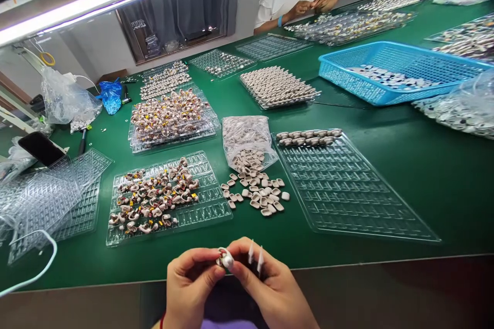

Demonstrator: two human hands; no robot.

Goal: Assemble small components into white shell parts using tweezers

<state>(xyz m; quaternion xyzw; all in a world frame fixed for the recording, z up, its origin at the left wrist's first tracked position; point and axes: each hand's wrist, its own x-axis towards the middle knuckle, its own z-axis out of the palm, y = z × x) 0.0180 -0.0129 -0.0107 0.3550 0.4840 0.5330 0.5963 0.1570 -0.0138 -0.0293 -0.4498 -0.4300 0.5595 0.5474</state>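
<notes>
My left hand [193, 277] pinches a small pale earbud [226, 259] with a curved arm, just over the table's front edge. Thumb and forefinger of my right hand [266, 277] hold the same earbud from the other side. White-tipped tweezers [259, 259] are tucked between the fingers of my right hand, tips upward. Ahead on the left lies a clear tray [212, 211] with rows of similar earbuds, showing yellow and red bits. Beige oval shells [266, 195] spill from a plastic bag [247, 136] in front of my hands.
At the right, a clear tray [358, 195] holds beige pieces along its far end. Stacked full trays [170, 118] stand farther back, near a blue basket [358, 82] of white parts. A phone [40, 148] leans at the left. Across the table sits a person [297, 0].
</notes>
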